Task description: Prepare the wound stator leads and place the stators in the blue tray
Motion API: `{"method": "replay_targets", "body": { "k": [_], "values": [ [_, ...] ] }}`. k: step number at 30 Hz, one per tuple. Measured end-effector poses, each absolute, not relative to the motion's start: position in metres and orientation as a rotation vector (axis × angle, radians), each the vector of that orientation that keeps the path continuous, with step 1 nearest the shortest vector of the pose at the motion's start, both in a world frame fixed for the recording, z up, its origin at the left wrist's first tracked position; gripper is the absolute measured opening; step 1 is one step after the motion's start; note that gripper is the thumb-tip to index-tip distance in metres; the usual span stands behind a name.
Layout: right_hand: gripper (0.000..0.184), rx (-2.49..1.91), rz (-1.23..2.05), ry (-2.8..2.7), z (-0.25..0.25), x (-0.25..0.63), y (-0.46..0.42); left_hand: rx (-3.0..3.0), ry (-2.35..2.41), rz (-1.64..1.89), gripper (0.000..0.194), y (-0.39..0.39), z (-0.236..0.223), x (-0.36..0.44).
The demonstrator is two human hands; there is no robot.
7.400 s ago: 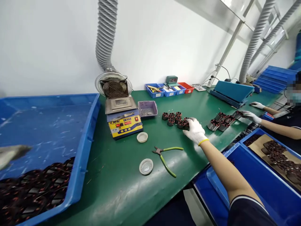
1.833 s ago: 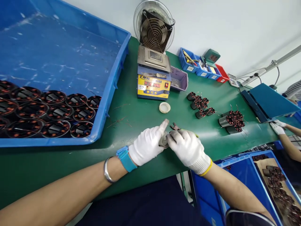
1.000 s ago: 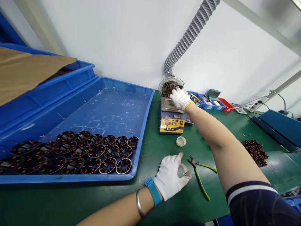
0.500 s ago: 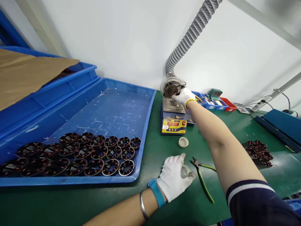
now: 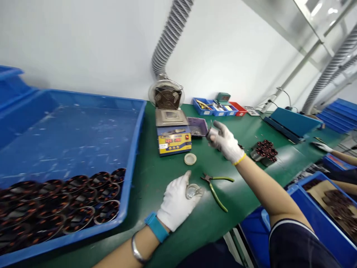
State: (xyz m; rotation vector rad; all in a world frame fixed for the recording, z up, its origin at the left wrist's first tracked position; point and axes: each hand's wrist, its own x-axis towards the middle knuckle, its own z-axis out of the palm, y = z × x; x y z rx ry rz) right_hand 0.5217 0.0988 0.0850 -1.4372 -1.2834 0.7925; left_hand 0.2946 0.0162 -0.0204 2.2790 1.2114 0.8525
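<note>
My left hand (image 5: 177,203), in a white glove, rests on the bench with thumb and forefinger curled round a small clear round jar (image 5: 191,191). A pale round lid (image 5: 190,159) lies just beyond it. My right hand (image 5: 225,142), also gloved, is raised over the bench, its fingers closed on a motor stator (image 5: 212,133), a silvery ring with a thin wire sticking up. Fingers hide part of it. Between my hands lie green-handled cutters (image 5: 214,188). The solder pot (image 5: 173,136), with a lit red display, stands left of my right hand.
At left, a blue tray (image 5: 135,137) holds rows of stators (image 5: 107,210). More stators (image 5: 264,150) stand to the right. Beside the pot is a purple bin (image 5: 197,126); small blue and red bins (image 5: 237,108) line the wall. A co-worker's gloved hand (image 5: 322,146) shows far right.
My right hand has drawn back from above the solder pot towards the right, and the stator in it now shows. My left hand stays round the jar. The view has swung right.
</note>
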Motion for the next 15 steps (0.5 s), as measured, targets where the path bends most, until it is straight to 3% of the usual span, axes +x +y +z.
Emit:
{"method": "replay_targets", "body": {
  "k": [5, 10, 12, 15],
  "values": [
    [0.061, -1.732, 0.574, -1.160, 0.013, 0.585, -0.005, 2.294, 1.191, 0.788, 0.067, 0.018, -0.028, 0.293],
    [0.045, -2.021, 0.311, -1.039, -0.013, 0.634, -0.055, 2.222, 1.224, 0.749, 0.071, 0.016, -0.030, 0.291],
    [0.049, -2.102, 0.213, -1.040, -0.008, 0.640, -0.065, 2.193, 1.237, 0.727, 0.073, 0.014, -0.028, 0.290],
    [0.077, -2.133, 0.062, -1.191, 0.016, 0.634, -0.062, 2.139, 1.235, 0.727, 0.075, 0.013, -0.025, 0.290]
  ]
}}
